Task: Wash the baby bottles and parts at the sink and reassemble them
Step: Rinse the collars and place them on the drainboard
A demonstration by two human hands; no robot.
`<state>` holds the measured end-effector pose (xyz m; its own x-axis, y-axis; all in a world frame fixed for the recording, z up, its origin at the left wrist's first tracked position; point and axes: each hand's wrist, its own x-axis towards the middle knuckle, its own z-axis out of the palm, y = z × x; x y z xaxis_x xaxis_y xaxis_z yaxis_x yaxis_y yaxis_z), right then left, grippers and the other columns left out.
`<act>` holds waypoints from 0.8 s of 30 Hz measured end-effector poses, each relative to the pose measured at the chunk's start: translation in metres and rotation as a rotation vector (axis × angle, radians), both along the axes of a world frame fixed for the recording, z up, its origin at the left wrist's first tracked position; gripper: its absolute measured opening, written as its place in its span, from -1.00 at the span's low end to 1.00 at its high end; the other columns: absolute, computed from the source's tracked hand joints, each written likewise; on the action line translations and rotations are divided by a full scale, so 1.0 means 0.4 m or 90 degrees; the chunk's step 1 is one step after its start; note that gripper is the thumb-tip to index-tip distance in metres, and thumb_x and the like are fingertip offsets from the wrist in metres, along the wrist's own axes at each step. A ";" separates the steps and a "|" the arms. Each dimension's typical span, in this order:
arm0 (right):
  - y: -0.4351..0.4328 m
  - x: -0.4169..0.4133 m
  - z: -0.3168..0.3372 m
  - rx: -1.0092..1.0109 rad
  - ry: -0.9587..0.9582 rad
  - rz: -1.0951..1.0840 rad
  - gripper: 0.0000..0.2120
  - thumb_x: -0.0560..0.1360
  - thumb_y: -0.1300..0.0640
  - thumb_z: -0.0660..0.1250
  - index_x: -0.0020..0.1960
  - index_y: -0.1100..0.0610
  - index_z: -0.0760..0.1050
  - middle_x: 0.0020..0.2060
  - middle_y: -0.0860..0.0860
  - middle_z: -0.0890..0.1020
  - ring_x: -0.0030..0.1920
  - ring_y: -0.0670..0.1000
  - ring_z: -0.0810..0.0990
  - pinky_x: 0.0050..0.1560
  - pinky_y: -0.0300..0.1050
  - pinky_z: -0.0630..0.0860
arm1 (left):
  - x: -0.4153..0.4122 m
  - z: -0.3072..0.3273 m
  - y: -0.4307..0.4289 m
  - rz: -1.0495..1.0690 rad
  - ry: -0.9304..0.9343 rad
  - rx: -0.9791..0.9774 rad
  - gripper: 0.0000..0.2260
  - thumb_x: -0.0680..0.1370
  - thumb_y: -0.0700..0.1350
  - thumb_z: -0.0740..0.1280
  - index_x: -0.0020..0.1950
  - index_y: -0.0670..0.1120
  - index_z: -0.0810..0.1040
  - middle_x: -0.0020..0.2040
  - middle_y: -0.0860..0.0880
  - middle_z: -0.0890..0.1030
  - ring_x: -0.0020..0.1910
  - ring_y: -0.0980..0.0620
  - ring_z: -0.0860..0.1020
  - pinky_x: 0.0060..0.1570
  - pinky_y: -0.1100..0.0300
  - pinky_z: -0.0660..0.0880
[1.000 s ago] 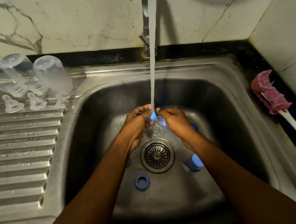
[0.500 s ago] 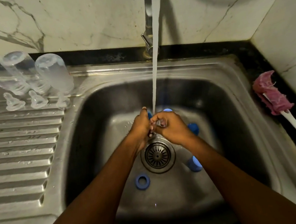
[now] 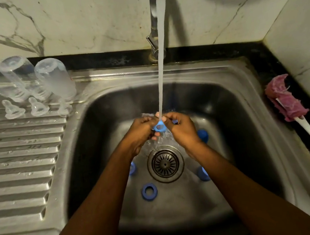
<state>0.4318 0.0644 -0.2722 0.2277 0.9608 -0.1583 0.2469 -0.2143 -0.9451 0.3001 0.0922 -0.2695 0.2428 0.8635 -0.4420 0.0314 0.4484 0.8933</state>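
Observation:
My left hand (image 3: 139,131) and my right hand (image 3: 182,128) both pinch a small blue bottle ring (image 3: 159,127) under the running water stream (image 3: 160,59), above the drain (image 3: 165,163). Another blue ring (image 3: 149,191) lies flat on the sink floor in front of the drain. Blue caps lie at the right (image 3: 203,135), lower right (image 3: 203,173) and partly hidden beside my left forearm (image 3: 132,168). Three clear bottles (image 3: 54,79) stand upside down on the drainboard, with clear nipples (image 3: 37,108) in front of them.
The steel sink (image 3: 224,94) has a ribbed drainboard (image 3: 17,160) on its left. A tap (image 3: 154,40) rises behind the basin. A pink-headed bottle brush (image 3: 286,101) with a white handle lies on the black counter edge at the right.
My hands have turned the blue ring under the stream; its opening now faces me between the fingertips, where half a second ago the fingers covered it.

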 end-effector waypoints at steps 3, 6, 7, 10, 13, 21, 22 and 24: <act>0.005 0.003 0.000 0.046 -0.074 -0.084 -0.78 0.53 0.19 0.37 0.18 0.11 0.53 0.09 0.03 0.59 0.07 -0.02 0.56 0.10 -0.15 0.51 | 0.002 0.007 -0.002 0.106 -0.083 -0.068 -0.69 0.62 -0.04 0.30 0.09 -0.30 0.58 -0.18 -0.17 0.64 -0.27 -0.04 0.57 -0.32 0.18 0.51; -0.001 0.013 0.004 0.043 -0.068 -0.004 -0.91 0.54 0.17 0.37 0.04 0.07 0.53 -0.11 -0.09 0.61 -0.06 -0.09 0.59 -0.07 -0.33 0.51 | 0.007 0.018 -0.008 0.104 -0.180 -0.132 -0.75 0.66 -0.09 0.24 0.12 -0.27 0.57 -0.12 -0.15 0.70 -0.18 -0.04 0.70 -0.23 0.21 0.62; -0.005 0.010 0.006 0.043 -0.064 0.029 -0.93 0.54 0.17 0.37 0.01 0.05 0.52 -0.16 -0.13 0.59 -0.12 -0.15 0.58 -0.16 -0.42 0.48 | 0.010 0.022 -0.011 0.096 -0.201 -0.153 -0.77 0.67 -0.12 0.20 0.13 -0.26 0.56 -0.12 -0.14 0.71 -0.18 -0.02 0.71 -0.23 0.22 0.63; -0.003 0.007 0.002 0.054 -0.072 0.046 -0.95 0.55 0.19 0.35 -0.01 0.06 0.53 -0.15 -0.09 0.60 -0.16 -0.17 0.56 -0.27 -0.50 0.43 | 0.012 0.025 -0.015 0.046 -0.144 -0.175 -0.76 0.69 -0.15 0.15 0.17 -0.21 0.56 -0.06 -0.15 0.71 -0.17 -0.03 0.70 -0.24 0.18 0.63; 0.006 0.013 0.000 0.053 -0.064 0.013 -0.92 0.57 0.20 0.32 -0.05 0.05 0.54 -0.11 -0.05 0.61 -0.11 -0.12 0.58 -0.21 -0.49 0.42 | 0.004 0.013 -0.011 -0.022 0.003 -0.116 -0.78 0.66 -0.13 0.20 0.19 -0.14 0.58 -0.03 -0.12 0.67 -0.23 0.03 0.60 -0.30 0.23 0.50; 0.013 0.019 -0.003 0.024 -0.160 0.011 -0.83 0.66 0.08 0.12 0.11 0.19 0.36 -0.11 0.05 0.53 -0.12 0.01 0.57 -0.13 -0.12 0.52 | 0.017 0.010 -0.031 0.032 -0.109 -0.075 -0.86 0.63 -0.21 0.27 0.00 -0.19 0.63 -0.20 -0.07 0.69 -0.28 0.09 0.58 -0.32 0.32 0.53; 0.012 0.019 -0.003 0.017 -0.139 0.020 -0.83 0.66 0.08 0.12 0.11 0.18 0.35 -0.11 0.04 0.53 -0.15 -0.04 0.55 -0.15 -0.20 0.51 | 0.016 0.009 -0.031 0.041 -0.105 -0.077 -0.85 0.63 -0.18 0.27 0.01 -0.19 0.63 -0.18 -0.09 0.70 -0.26 0.08 0.59 -0.29 0.30 0.55; 0.008 0.014 -0.006 0.021 -0.099 0.064 -0.89 0.66 0.09 0.14 0.07 0.13 0.35 -0.09 0.01 0.53 -0.16 -0.13 0.51 -0.22 -0.42 0.43 | 0.013 0.009 -0.029 0.081 -0.104 -0.093 -0.82 0.64 -0.15 0.26 0.03 -0.20 0.62 -0.16 -0.10 0.70 -0.22 0.04 0.61 -0.26 0.25 0.56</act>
<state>0.4373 0.0677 -0.2745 0.1492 0.9841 -0.0962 0.4096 -0.1501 -0.8998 0.3052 0.0808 -0.2657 0.2148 0.8217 -0.5280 -0.1726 0.5640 0.8075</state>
